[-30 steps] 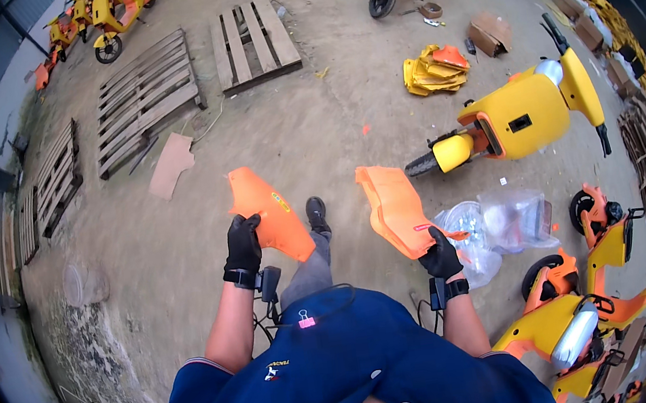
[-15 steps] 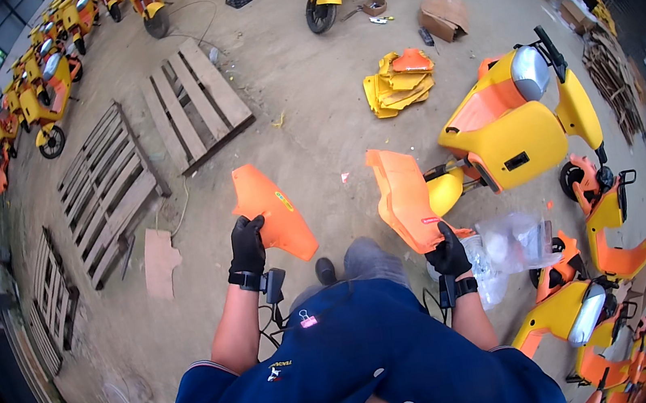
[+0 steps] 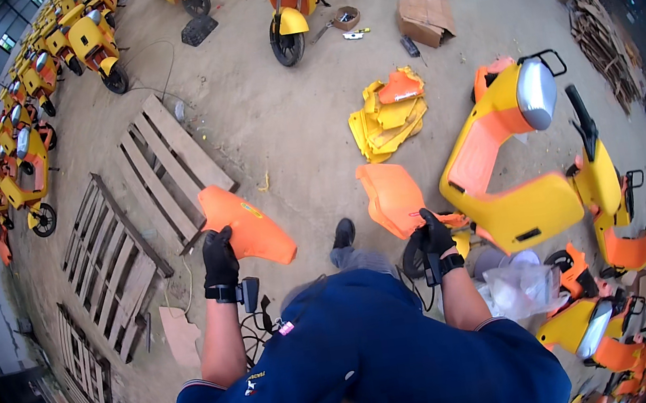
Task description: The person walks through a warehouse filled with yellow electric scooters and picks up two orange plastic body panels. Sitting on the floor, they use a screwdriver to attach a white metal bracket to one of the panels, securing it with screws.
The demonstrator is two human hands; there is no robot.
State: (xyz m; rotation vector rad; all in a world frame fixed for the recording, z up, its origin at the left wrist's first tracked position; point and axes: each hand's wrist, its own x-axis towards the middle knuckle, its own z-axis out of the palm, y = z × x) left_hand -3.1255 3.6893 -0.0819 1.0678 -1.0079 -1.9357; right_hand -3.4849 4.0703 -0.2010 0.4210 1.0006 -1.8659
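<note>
My left hand (image 3: 219, 257), in a black glove, is closed on the edge of an orange scooter panel (image 3: 249, 226) with a small yellow-green sticker. My right hand (image 3: 432, 234), also gloved, grips the lower corner of a second orange scooter panel (image 3: 388, 197), broader and bent along one side. Both panels are held up in front of me, apart from each other. Just beyond the right one, a yellow and orange scooter (image 3: 528, 211) stands close by. The fingers behind each panel are partly hidden.
Ahead lies a pile of yellow and orange panels (image 3: 392, 120). Wooden pallets (image 3: 172, 168) cover the floor at left. A cardboard box (image 3: 425, 17) and another scooter (image 3: 288, 10) are farther off. Clear plastic bags (image 3: 521, 290) lie by my right arm; scooters line both sides.
My view has moved forward, and the panel pile and far scooters appear nearer. One shoe now shows farther ahead. Both hands keep hold of their panels, which have tilted slightly.
</note>
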